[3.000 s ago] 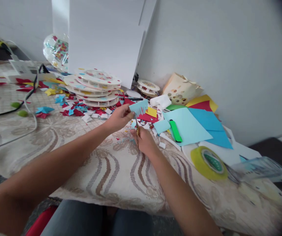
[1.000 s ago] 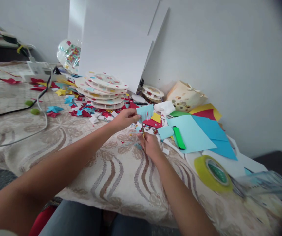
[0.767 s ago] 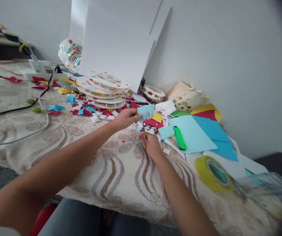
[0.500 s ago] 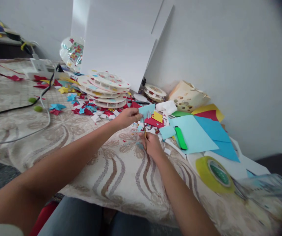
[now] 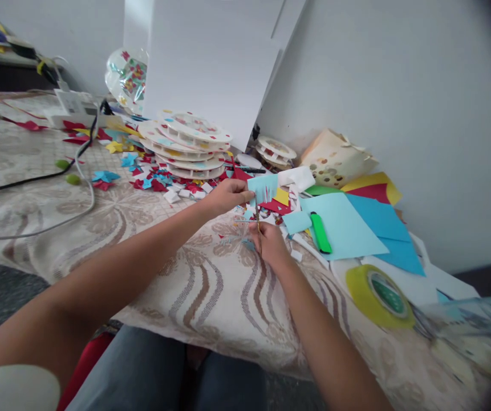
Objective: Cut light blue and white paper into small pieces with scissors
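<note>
A yellow tape roll (image 5: 380, 288) lies near the table's (image 5: 211, 297) right edge. A green marker (image 5: 321, 232) rests on 1 pale-blue sheet (image 5: 352, 228). White discs (image 5: 187, 142) are stacked at the back edge, before a leaning white board (image 5: 211, 63).

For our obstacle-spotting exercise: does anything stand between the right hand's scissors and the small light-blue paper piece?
Nothing visible does. The left hand pinches the small light-blue paper piece; the thin scissors in the right hand point straight up at its slit lower edge.
</note>
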A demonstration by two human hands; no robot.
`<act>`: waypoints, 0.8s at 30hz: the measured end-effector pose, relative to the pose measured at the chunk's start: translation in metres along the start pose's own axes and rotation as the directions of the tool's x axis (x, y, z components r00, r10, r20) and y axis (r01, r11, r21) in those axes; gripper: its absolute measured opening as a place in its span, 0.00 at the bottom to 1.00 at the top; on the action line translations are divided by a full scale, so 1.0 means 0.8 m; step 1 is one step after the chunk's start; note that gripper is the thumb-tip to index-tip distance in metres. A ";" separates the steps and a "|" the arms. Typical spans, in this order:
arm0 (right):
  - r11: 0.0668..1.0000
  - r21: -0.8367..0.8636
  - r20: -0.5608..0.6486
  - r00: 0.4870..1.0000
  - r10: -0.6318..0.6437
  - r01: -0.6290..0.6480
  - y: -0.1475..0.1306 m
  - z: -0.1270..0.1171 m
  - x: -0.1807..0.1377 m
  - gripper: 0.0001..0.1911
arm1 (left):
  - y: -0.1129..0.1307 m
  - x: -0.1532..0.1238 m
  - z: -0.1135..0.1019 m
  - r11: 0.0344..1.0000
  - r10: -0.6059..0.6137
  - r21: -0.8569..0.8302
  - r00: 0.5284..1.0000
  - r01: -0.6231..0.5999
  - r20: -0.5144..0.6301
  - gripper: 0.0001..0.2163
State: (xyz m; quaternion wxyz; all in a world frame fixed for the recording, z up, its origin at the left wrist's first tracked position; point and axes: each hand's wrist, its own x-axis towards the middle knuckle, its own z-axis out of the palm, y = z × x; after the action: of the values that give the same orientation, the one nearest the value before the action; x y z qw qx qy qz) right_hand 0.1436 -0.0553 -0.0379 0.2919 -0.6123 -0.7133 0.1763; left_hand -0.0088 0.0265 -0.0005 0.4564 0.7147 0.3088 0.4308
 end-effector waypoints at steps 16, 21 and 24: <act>0.999 -0.036 -0.014 1.000 0.003 -0.004 0.001 -0.001 0.001 0.26 | -0.002 0.001 -0.001 0.994 0.043 0.102 0.999 -0.042 -0.005 0.11; 1.000 -0.002 0.000 1.000 0.025 -0.025 0.004 -0.001 0.001 0.28 | -0.004 0.001 0.000 0.995 0.036 0.092 0.999 -0.034 -0.011 0.11; 0.999 0.018 0.004 1.000 0.031 -0.031 0.005 0.000 0.001 0.28 | -0.005 0.001 0.000 0.995 0.033 0.095 0.999 -0.032 -0.013 0.11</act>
State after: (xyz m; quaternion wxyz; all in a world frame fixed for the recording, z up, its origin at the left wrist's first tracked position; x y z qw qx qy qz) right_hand 0.1465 -0.0537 -0.0401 0.2933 -0.6203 -0.7027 0.1883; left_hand -0.0085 0.0286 -0.0039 0.4125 0.7373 0.3206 0.4282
